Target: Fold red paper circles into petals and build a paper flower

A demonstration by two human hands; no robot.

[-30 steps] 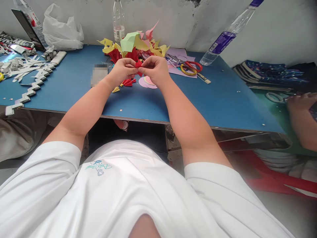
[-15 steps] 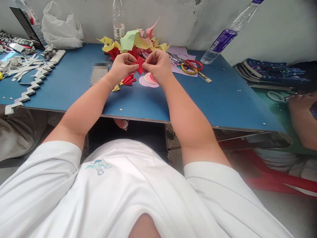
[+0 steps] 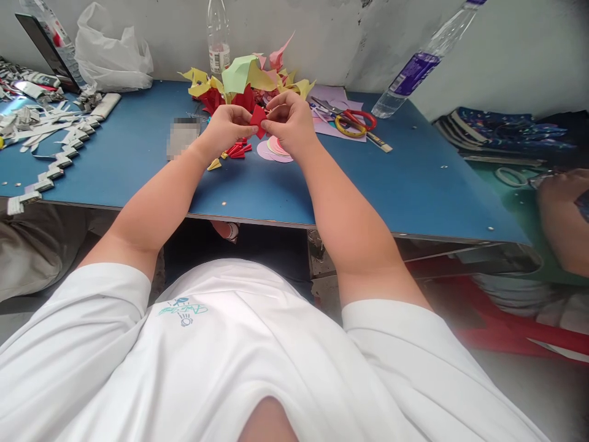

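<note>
Head view. The left hand (image 3: 227,126) and right hand (image 3: 289,123) meet above the blue table (image 3: 138,141), each pinching one side of a small red paper piece (image 3: 257,116) between thumb and fingertips, clear of the tabletop. Relative to the hands, folded red pieces (image 3: 238,150) and pink paper discs (image 3: 272,150) lie at 6 o'clock, scissors (image 3: 352,120) at 3 o'clock, and a coloured paper heap (image 3: 248,77) at 12 o'clock.
</note>
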